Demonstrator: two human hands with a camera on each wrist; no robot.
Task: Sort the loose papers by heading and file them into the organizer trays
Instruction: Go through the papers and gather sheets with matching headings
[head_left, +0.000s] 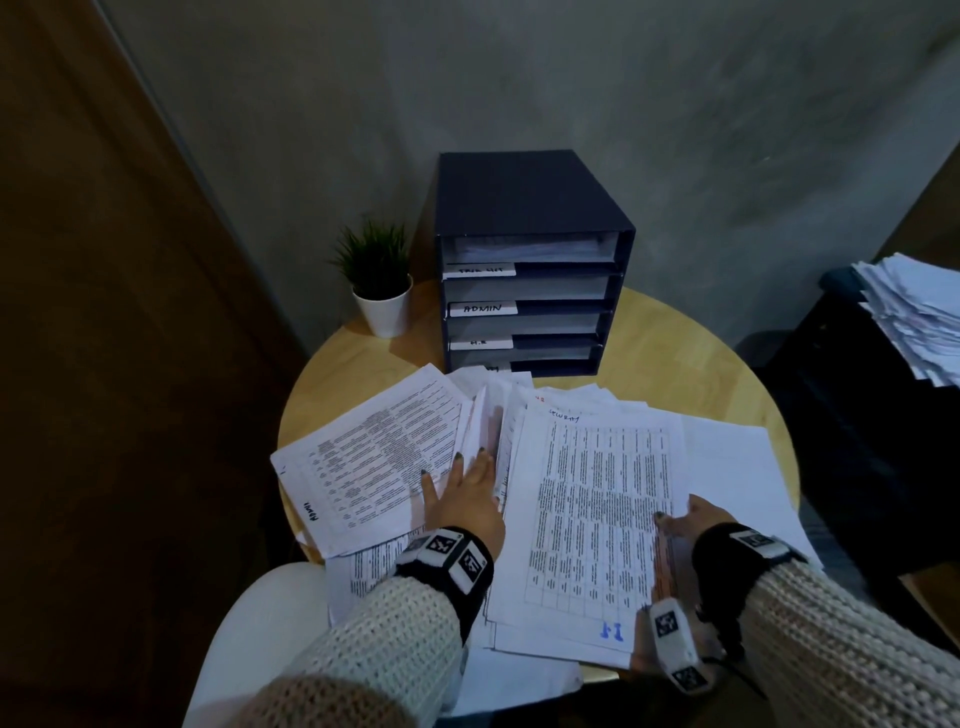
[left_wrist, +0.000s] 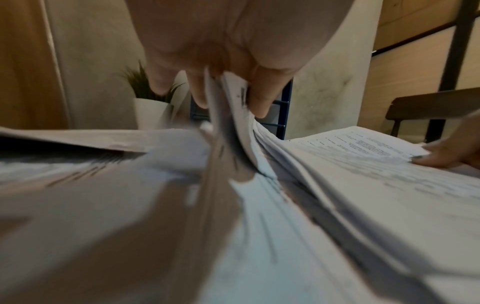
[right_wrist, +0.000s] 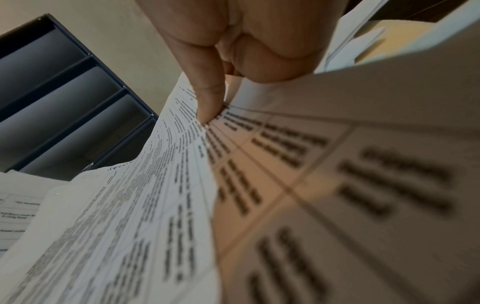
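One round wooden counter (head_left: 649, 332) carries everything. At its far edge stands one dark blue organizer (head_left: 530, 218) with four open trays stacked one above another, each with a white label strip on its front lip; one label reads ADMIN, the others are too small or hidden to read. The loose papers (head_left: 722, 467) cover the near half of the counter in an overlapping spread, too many to count, their near edges hanging over the counter's near edge. One printed table sheet headed ADMIN (head_left: 363, 462) lies askew toward the left edge; another sheet with a handwritten heading (head_left: 597, 499) lies on top toward the right. One small potted plant (head_left: 376, 280) in a white pot sits at the far left edge, just beside the organizer. A second heap of papers (head_left: 914, 317) lies off the counter on dark furniture to the right. The left hand (head_left: 467, 493) reaches forward, palm down, its fingers (left_wrist: 262, 92) curled into the spread and pinching a few upturned sheets between them. The right hand (head_left: 691, 519) lies at the right edge of the top sheet, its thumb (right_wrist: 207, 96) pressed on the sheet's face and the sheet's edge gripped against the fingers beneath.
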